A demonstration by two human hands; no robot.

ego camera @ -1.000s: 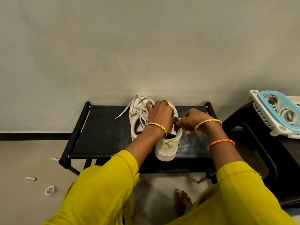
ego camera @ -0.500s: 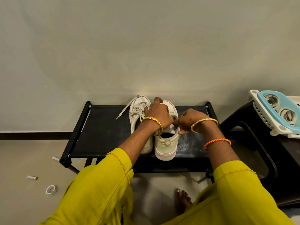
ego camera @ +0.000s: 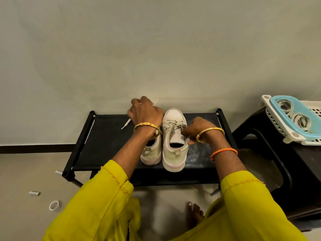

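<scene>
The two white shoes stand side by side on the black rack [ego camera: 107, 141], toes toward the wall and heels toward the person. The right shoe [ego camera: 174, 153] is in plain view, its tongue up and its opening dark. The left shoe [ego camera: 150, 153] touches it along the side, and its front half is hidden under the left forearm.

The left hand [ego camera: 145, 113] is held over the toe of the left shoe with its fingers curled round the left lace [ego camera: 125, 125]. One flat end hangs down to the left over the rack, and another end sticks up to the right of the knuckles. The right hand [ego camera: 196, 130] is at the upper eyelets of the right shoe and pinches the right lace [ego camera: 173, 127] between thumb and fingertips.

Both wrists carry gold bangles, the right one also an orange cord, and the sleeves are yellow. A bare foot [ego camera: 194, 214] rests on the floor in front of the rack. To the right, a dark stool [ego camera: 278, 164] carries a white basket [ego camera: 276, 125] with a blue tray holding rolls of tape. On the floor to the left lie a tape roll [ego camera: 55, 205] and a small metal cylinder [ego camera: 34, 193].
</scene>
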